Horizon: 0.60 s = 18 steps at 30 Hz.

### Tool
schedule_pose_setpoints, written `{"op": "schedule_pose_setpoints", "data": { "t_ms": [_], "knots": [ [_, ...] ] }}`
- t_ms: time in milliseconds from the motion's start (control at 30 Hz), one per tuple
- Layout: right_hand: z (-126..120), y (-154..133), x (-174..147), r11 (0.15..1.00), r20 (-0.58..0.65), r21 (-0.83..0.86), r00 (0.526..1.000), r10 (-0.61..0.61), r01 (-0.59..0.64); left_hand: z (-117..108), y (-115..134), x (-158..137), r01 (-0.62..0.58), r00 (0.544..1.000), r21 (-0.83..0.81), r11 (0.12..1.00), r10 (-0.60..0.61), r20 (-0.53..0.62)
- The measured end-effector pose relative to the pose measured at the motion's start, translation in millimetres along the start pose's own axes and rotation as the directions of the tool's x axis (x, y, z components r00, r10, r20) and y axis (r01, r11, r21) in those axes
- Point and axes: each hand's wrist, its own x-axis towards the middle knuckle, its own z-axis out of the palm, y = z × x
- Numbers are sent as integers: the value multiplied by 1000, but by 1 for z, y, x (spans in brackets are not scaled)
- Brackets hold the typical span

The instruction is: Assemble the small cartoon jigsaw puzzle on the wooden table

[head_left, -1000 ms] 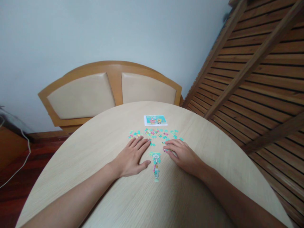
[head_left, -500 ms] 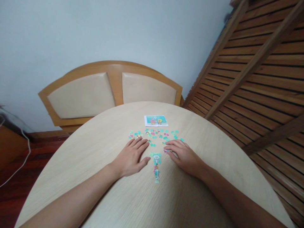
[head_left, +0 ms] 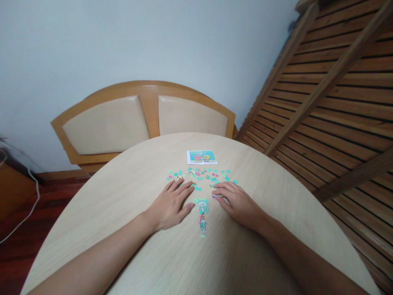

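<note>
From my remote seat I see the left hand point(head_left: 170, 205) palm down, fingers extended and a little spread, thumb stretched out to the side. It has hold of nothing that I can see; its fingertips reach the near edge of the loose puzzle pieces point(head_left: 199, 172), and I can't tell whether they press on any.

The right hand point(head_left: 235, 200) is half curled, fingers forward and thumb bent beneath them. A pink-and-purple piece point(head_left: 214, 196) shows at the gap between thumb and fingers; I can't tell if it is pinched or just lies there. Another small piece point(head_left: 211, 186) sits right at the right fingertips.

The joined puzzle strip point(head_left: 202, 217), with a pale cartoon figure, lies between the hands, just beside the left thumb tip and running back between the wrists. Some teal pieces point(head_left: 198, 189) lie between the two sets of fingertips. Beyond both hands spread the loose pieces, and farther out the picture sheet point(head_left: 202, 157) rests on the table point(head_left: 172, 266).
</note>
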Motion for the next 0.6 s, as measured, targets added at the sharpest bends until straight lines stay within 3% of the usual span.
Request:
{"op": "schedule_pose_setpoints", "data": {
  "t_ms": [200, 600],
  "knots": [
    [0, 0, 0, 1000, 4, -13, 1000, 7, -7, -5, 4, 0, -50, 996, 0, 999, 50, -68],
    [1, 7, -2, 995, -29, -55, 996, 85, -87, -12, 18, -2, 3, 994, 133, 991, 11, -110]
  ]
}}
